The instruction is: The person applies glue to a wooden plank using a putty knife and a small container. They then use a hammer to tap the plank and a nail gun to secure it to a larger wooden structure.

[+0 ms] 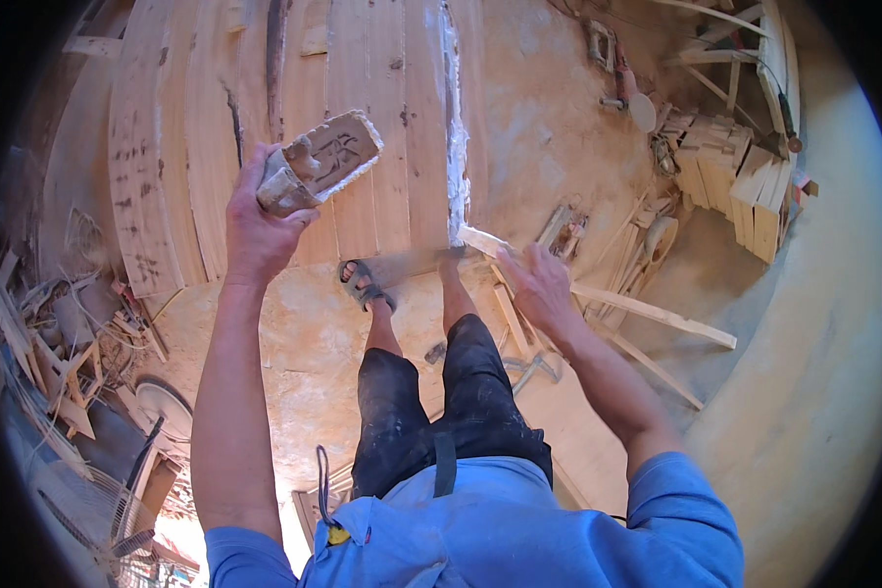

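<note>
My left hand (257, 211) is closed around a cut-open container (289, 186) with a crusty white rim and brown residue inside, holding it up over the wooden planks (363, 186). To the right, my right hand (542, 286) is closed on a short, flat, whitish stick (484, 241). The stick's far end is by the lower end of a white filler seam (453, 118), which runs along the right part of the planks. From this view I cannot tell whether the stick touches the seam.
Wooden strips (657, 314) lie beyond my right hand, near a stack of wood blocks (730, 181). A power tool (629, 93) rests on the dusty floor (529, 118). Scrap wood (78, 382), a wheel (164, 407) and a wire fan guard (108, 519) crowd the left.
</note>
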A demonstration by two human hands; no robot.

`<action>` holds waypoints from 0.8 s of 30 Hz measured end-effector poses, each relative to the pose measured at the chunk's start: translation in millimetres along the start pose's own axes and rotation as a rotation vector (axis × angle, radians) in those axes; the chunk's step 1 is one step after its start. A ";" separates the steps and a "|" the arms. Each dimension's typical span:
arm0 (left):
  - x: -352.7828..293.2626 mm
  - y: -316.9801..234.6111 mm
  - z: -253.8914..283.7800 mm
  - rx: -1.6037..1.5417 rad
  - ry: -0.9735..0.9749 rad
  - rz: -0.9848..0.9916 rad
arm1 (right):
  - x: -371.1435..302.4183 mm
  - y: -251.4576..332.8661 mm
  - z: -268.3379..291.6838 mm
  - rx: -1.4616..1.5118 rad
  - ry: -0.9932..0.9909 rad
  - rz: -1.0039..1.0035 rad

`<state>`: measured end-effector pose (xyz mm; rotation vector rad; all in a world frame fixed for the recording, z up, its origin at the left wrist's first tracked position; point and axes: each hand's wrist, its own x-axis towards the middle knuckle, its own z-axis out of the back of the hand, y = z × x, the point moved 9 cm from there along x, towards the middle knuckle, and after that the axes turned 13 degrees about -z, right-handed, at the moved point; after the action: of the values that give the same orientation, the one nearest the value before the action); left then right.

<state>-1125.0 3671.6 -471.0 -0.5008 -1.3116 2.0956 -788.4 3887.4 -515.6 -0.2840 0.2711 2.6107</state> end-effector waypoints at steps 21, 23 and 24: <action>9.1 6.7 0.0 -0.159 -0.105 0.123 | 264.1 -35.0 51.5 -0.194 -0.066 0.177; 6.0 11.4 3.5 -0.141 -0.150 0.101 | 248.7 -35.1 37.9 -0.194 -0.009 0.130; 6.3 13.1 3.2 -0.123 -0.137 0.109 | 235.1 -36.5 28.4 -0.190 0.027 0.115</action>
<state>-1135.5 3669.4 -481.3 -0.4983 -1.5295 2.1800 -975.5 4032.4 -551.9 -0.3790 0.0492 2.7523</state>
